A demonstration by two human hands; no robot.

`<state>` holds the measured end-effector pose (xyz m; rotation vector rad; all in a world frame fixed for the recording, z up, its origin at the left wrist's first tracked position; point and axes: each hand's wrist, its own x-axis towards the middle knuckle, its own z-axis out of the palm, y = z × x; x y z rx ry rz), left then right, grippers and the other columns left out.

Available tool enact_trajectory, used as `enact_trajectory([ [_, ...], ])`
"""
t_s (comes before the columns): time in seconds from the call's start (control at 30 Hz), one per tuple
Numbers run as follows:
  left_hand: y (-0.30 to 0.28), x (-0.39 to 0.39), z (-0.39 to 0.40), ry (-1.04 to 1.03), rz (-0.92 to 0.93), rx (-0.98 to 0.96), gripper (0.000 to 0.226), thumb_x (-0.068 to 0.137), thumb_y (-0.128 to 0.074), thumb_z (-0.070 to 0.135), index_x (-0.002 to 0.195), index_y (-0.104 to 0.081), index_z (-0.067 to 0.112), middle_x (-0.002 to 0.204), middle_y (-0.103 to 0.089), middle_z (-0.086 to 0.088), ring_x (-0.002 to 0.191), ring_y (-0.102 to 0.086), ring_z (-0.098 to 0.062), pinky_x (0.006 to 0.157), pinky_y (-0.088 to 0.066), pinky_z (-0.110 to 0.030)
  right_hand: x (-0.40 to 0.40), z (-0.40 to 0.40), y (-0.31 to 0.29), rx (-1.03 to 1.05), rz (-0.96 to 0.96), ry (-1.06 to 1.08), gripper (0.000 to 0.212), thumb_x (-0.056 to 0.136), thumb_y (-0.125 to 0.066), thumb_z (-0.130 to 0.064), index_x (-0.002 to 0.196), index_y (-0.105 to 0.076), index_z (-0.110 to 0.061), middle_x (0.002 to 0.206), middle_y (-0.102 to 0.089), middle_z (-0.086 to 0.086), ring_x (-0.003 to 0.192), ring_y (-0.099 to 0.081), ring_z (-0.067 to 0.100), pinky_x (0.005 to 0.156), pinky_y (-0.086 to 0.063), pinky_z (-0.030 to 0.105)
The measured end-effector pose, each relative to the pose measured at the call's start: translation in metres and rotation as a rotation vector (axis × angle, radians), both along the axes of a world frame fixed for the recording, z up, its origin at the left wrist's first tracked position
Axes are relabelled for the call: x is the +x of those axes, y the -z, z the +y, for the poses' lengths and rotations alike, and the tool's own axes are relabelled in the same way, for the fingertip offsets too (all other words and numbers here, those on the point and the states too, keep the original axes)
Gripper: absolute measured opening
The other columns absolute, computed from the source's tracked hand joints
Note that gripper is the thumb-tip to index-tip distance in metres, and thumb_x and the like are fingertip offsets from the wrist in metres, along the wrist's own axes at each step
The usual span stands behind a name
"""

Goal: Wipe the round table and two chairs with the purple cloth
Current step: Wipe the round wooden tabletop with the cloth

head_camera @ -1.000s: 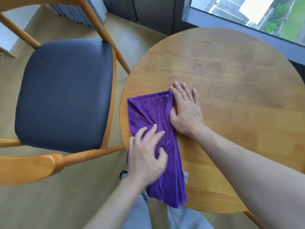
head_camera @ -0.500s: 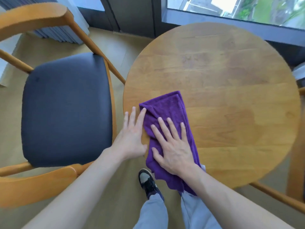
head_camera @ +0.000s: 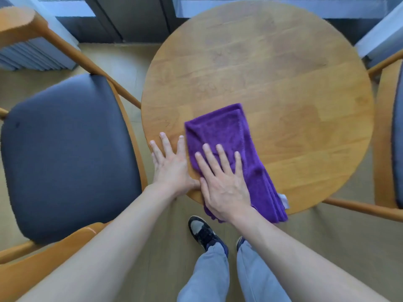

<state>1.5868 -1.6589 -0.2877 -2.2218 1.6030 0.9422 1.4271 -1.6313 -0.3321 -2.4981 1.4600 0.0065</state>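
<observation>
The right hand (head_camera: 224, 184) presses flat on the cloth (head_camera: 226, 136) at the bench (head_camera: 283, 62) near edge; left hand (head_camera: 172, 168) rests flat beside. Wiping looks barely begun; both chairs (head_camera: 65, 149) remain.

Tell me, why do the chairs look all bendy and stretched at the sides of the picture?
Head view: the wide-angle lens bends the edges, so the left chair bulges and its seat edges look a bit smeared, and the right chair is cut off; the middle is sharper, where the right hand presses flat on the purple cloth and the left hand rests flat on the round table; soft daylight, no harsh glare.
</observation>
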Motion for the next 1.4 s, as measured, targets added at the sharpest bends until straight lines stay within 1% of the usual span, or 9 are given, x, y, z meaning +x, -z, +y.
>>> enact_trajectory([
  [0.13, -0.004, -0.004, -0.003, 0.0, -0.038, 0.033, 0.152, 0.055, -0.086, 0.072, 0.159, 0.015, 0.026, 0.162, 0.033, -0.023, 0.147, 0.026, -0.053, 0.123, 0.003, -0.059, -0.067, -0.001, 0.0, -0.035, 0.036, -0.101, 0.06, 0.102, -0.039, -0.043, 0.16, -0.031, -0.03, 0.171, -0.016, 0.001, 0.156, -0.02, 0.027, 0.123, -0.012, 0.061],
  [0.33, -0.012, -0.019, -0.016, 0.046, -0.078, 0.078, 0.146, 0.062, -0.091, 0.057, 0.159, 0.013, 0.022, 0.163, 0.028, -0.023, 0.15, 0.015, -0.054, 0.122, -0.012, -0.06, -0.052, -0.016, -0.004, 0.034, 0.114, 0.537, 0.069, 0.097, -0.033, -0.046, 0.163, -0.015, -0.034, 0.173, -0.002, 0.003, 0.158, -0.003, 0.03, 0.122, -0.002, 0.066],
  [0.47, -0.017, -0.063, -0.015, 0.297, 0.095, -0.005, 0.137, 0.067, -0.086, 0.05, 0.155, 0.019, 0.042, 0.166, 0.029, 0.0, 0.155, 0.017, -0.037, 0.113, -0.026, -0.074, -0.044, -0.004, -0.002, 0.048, 0.073, 0.279, 0.067, 0.1, -0.03, -0.041, 0.164, -0.016, -0.026, 0.172, -0.006, 0.003, 0.158, -0.007, 0.03, 0.121, -0.011, 0.065],
  [0.63, -0.012, -0.089, -0.012, 0.379, 0.017, 0.116, 0.169, 0.046, -0.093, 0.067, 0.146, 0.041, 0.042, 0.155, 0.05, -0.01, 0.145, 0.037, -0.046, 0.107, -0.012, -0.084, -0.136, -0.031, -0.004, -0.022, 0.044, -0.142, 0.064, 0.101, -0.039, -0.047, 0.161, -0.029, -0.027, 0.17, -0.019, -0.003, 0.157, -0.019, 0.023, 0.125, -0.016, 0.054],
  [0.77, -0.012, -0.091, -0.009, 0.337, -0.003, 0.1, 0.177, 0.04, -0.095, 0.065, 0.142, 0.047, 0.039, 0.154, 0.052, -0.008, 0.145, 0.037, -0.046, 0.109, -0.011, -0.084, -0.159, -0.047, -0.005, 0.012, 0.039, 0.297, 0.067, 0.096, -0.039, -0.048, 0.16, -0.031, -0.031, 0.17, -0.02, -0.004, 0.156, -0.02, 0.023, 0.125, -0.012, 0.055],
  [0.9, -0.011, -0.092, -0.012, 0.33, 0.004, 0.139, 0.175, 0.041, -0.096, 0.061, 0.145, 0.043, 0.039, 0.149, 0.056, -0.007, 0.143, 0.04, -0.046, 0.107, -0.009, -0.084, -0.098, -0.04, -0.007, 0.019, 0.035, 0.725, 0.071, 0.094, -0.038, -0.045, 0.162, -0.023, -0.031, 0.172, -0.012, -0.002, 0.158, -0.007, 0.028, 0.124, -0.003, 0.061],
  [1.13, -0.011, -0.09, -0.011, 0.295, 0.02, 0.158, 0.171, 0.043, -0.097, 0.059, 0.147, 0.038, 0.044, 0.146, 0.06, -0.003, 0.142, 0.044, -0.041, 0.109, -0.005, -0.083, -0.128, -0.025, -0.002, -0.006, 0.0, -0.061, 0.073, 0.091, -0.048, -0.046, 0.16, -0.03, -0.029, 0.17, -0.019, -0.004, 0.157, -0.016, 0.025, 0.124, -0.012, 0.06],
  [1.27, -0.01, -0.093, -0.013, 0.27, 0.035, 0.167, 0.176, 0.039, -0.098, 0.058, 0.142, 0.044, 0.046, 0.143, 0.063, -0.001, 0.139, 0.047, -0.04, 0.108, 0.0, -0.083, -0.179, -0.055, -0.004, 0.001, 0.005, 0.374, 0.077, 0.083, -0.049, -0.044, 0.158, -0.034, -0.032, 0.169, -0.022, -0.007, 0.156, -0.019, 0.021, 0.125, -0.007, 0.056],
  [1.4, -0.011, -0.095, -0.014, 0.25, 0.035, 0.171, 0.178, 0.038, -0.1, 0.054, 0.143, 0.044, 0.045, 0.143, 0.063, -0.003, 0.139, 0.048, -0.041, 0.108, 0.001, -0.083, -0.135, -0.054, -0.007, 0.008, -0.043, 0.843, 0.081, 0.081, -0.044, -0.039, 0.16, -0.028, -0.03, 0.171, -0.015, -0.005, 0.158, -0.007, 0.024, 0.125, 0.0, 0.058],
])
